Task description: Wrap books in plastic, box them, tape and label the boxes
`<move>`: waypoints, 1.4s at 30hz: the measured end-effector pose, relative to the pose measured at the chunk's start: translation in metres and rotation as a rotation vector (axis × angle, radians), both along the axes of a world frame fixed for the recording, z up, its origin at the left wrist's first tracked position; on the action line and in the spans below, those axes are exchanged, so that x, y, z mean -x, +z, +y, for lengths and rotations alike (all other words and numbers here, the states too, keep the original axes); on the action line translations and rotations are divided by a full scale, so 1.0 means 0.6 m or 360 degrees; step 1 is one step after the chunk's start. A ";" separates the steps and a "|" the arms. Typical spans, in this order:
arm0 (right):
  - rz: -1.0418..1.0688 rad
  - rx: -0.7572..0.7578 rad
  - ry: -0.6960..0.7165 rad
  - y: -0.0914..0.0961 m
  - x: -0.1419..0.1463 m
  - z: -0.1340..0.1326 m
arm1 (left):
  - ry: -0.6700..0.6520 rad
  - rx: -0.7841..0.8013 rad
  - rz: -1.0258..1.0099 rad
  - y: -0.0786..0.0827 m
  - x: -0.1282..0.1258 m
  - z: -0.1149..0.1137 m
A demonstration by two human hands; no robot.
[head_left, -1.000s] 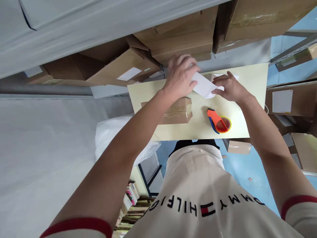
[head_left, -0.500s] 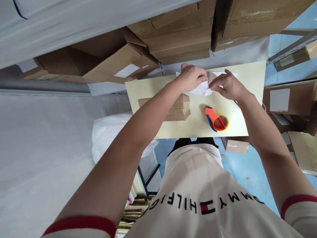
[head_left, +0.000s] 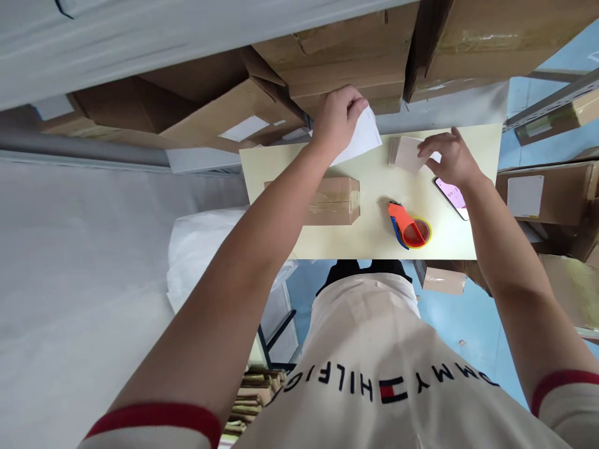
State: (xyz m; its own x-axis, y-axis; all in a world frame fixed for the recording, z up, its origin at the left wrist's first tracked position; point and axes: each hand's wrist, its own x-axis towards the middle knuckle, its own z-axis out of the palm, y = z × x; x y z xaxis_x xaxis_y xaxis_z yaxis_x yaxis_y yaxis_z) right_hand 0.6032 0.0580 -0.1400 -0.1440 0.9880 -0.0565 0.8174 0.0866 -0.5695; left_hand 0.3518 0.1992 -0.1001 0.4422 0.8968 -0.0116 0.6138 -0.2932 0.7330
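My left hand (head_left: 340,115) is closed on a white paper sheet (head_left: 361,138), raised at the back of the table and hanging tilted from the fingers. My right hand (head_left: 444,156) has its curled fingers and thumb at the right edge of a small pale slip of paper (head_left: 408,154); this slip is slightly blurred. In front of my left forearm lies a taped cardboard box (head_left: 334,201), partly covered by the arm. An orange tape dispenser (head_left: 406,224) with a yellow-rimmed roll rests near the table's front edge. Beside my right wrist is a phone (head_left: 452,196) with a pink screen.
Large cardboard boxes (head_left: 346,68) line the shelf behind the cream table (head_left: 374,243). An open box (head_left: 224,118) stands at the back left. More boxes (head_left: 545,187) are stacked to the right. A white plastic bag (head_left: 201,249) bulges at the left, below the table.
My hands have moved apart. The left has gone left and up with the white sheet, and the right has shifted slightly right. The phone has come into view.
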 end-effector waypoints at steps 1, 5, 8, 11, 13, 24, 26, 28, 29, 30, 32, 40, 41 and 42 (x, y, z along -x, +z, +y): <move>-0.0014 -0.0036 -0.0052 0.006 -0.001 -0.002 | 0.0023 0.0008 -0.0021 0.002 0.004 0.001; 0.0116 -0.0189 -0.0136 0.045 0.027 -0.006 | 0.0042 0.0014 -0.0090 0.023 0.003 -0.020; 0.0372 -0.0217 -0.0032 0.066 0.078 -0.002 | -0.0034 0.0046 -0.0163 0.052 -0.009 -0.055; 0.0549 -0.0169 -0.0094 0.066 0.129 0.000 | -0.0129 0.0057 -0.0185 0.085 -0.009 -0.092; 0.0635 -0.0166 -0.0173 0.059 0.151 -0.005 | -0.0167 0.0103 -0.0186 0.103 0.010 -0.114; 0.0272 -0.0400 -0.0253 0.099 0.248 -0.075 | 0.0277 0.0869 -0.0719 0.045 0.198 -0.227; 0.0156 -0.0414 -0.0205 0.119 0.294 -0.089 | 0.0383 0.0899 -0.0810 0.038 0.209 -0.244; 0.0147 -0.0385 -0.0094 0.135 0.343 -0.099 | 0.0423 0.0935 -0.0898 0.038 0.218 -0.258; 0.0162 -0.0358 -0.0028 0.139 0.366 -0.103 | 0.0431 0.0954 -0.0939 0.041 0.222 -0.263; 0.0175 -0.0330 0.0028 0.142 0.387 -0.105 | 0.0436 0.0977 -0.0975 0.043 0.227 -0.267; 0.0180 -0.0290 0.0077 0.144 0.420 -0.107 | 0.0453 0.1034 -0.1036 0.049 0.239 -0.271; 0.0081 -0.0283 -0.0023 0.139 0.471 -0.109 | 0.0451 0.1256 -0.1167 0.052 0.290 -0.269; 0.0080 -0.0284 -0.0030 0.139 0.475 -0.109 | 0.0451 0.1259 -0.1160 0.052 0.294 -0.268; 0.0082 -0.0285 -0.0031 0.139 0.479 -0.110 | 0.0455 0.1259 -0.1147 0.051 0.298 -0.267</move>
